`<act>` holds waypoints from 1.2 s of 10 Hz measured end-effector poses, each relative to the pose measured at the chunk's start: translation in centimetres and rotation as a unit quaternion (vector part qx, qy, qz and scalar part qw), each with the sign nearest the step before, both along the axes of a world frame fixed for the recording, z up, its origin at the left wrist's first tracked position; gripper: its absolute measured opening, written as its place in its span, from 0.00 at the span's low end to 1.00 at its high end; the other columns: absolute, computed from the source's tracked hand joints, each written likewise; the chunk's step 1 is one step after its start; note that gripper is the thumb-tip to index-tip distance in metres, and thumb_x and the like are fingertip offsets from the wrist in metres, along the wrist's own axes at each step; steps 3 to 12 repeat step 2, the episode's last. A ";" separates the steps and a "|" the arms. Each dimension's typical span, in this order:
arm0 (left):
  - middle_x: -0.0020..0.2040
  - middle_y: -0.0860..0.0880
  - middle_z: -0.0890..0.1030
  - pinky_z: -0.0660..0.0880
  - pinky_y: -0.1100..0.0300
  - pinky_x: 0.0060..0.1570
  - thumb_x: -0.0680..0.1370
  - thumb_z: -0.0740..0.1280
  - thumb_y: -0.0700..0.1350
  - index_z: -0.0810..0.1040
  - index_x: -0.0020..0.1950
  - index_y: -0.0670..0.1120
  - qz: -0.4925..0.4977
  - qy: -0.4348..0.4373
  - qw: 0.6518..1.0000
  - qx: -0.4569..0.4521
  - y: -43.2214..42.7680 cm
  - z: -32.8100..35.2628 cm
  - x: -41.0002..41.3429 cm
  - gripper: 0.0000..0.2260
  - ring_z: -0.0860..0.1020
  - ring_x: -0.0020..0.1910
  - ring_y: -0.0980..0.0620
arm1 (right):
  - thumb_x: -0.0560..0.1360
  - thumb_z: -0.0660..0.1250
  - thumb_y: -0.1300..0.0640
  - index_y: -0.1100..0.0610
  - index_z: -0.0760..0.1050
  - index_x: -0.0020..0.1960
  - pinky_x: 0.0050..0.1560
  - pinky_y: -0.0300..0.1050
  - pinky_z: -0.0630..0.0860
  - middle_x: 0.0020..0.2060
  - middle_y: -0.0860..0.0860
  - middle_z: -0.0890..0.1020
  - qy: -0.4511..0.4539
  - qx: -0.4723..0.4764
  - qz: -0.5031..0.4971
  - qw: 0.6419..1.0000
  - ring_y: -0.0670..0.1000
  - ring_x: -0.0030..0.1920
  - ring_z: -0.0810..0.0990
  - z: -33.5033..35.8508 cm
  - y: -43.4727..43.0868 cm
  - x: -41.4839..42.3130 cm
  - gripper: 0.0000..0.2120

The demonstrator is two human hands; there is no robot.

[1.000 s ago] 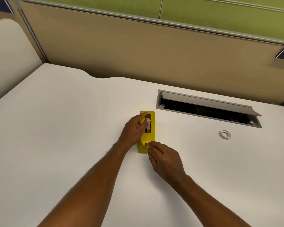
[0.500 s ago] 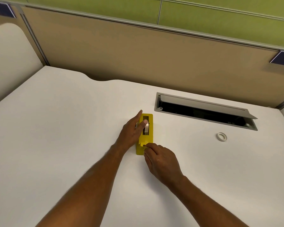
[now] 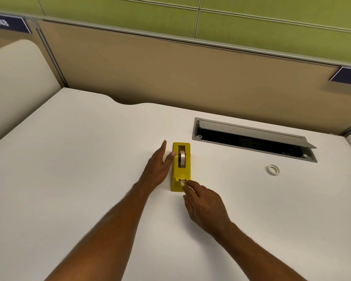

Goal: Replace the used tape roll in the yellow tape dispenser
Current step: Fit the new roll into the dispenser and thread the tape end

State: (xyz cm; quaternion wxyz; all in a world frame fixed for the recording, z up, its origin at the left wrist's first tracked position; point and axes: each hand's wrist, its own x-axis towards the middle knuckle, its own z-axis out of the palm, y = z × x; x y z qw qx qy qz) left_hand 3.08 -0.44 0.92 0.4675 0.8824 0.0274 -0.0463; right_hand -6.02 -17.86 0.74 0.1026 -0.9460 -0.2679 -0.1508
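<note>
Since the earlier frame your left hand (image 3: 157,169) has come off the roll (image 3: 182,158) and now lies open, fingers (image 3: 163,148) spread, thumb against the dispenser (image 3: 181,166) side. Roll sits in the dispenser slot, mid-counter (image 3: 89,159). Your right hand (image 3: 204,203) pinches the tape end (image 3: 183,182) at the cutter, near end of the dispenser. Old core (image 3: 273,169) lies well apart to the right, below the open cable tray (image 3: 251,138). Judged step: threading the tape. Next: press the end onto the blade, steadying the dispenser.
</note>
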 end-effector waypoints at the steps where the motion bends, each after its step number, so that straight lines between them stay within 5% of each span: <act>1: 0.78 0.48 0.59 0.61 0.46 0.72 0.80 0.54 0.58 0.52 0.77 0.53 0.003 -0.003 1.000 -0.011 0.4 0.0 -0.9 0.27 0.60 0.76 0.45 | 0.72 0.69 0.53 0.57 0.77 0.57 0.33 0.44 0.80 0.54 0.54 0.82 0.026 0.012 -0.020 0.999 0.54 0.39 0.83 0.7 -0.3 -0.4 0.15; 12: 0.78 0.49 0.58 0.59 0.49 0.73 0.80 0.54 0.57 0.53 0.77 0.52 0.001 -0.024 1.000 -0.007 0.5 0.2 -2.4 0.26 0.59 0.76 0.47 | 0.72 0.70 0.54 0.58 0.78 0.55 0.35 0.44 0.80 0.52 0.55 0.83 0.039 0.033 -0.052 0.997 0.54 0.40 0.83 1.5 -1.0 -0.4 0.13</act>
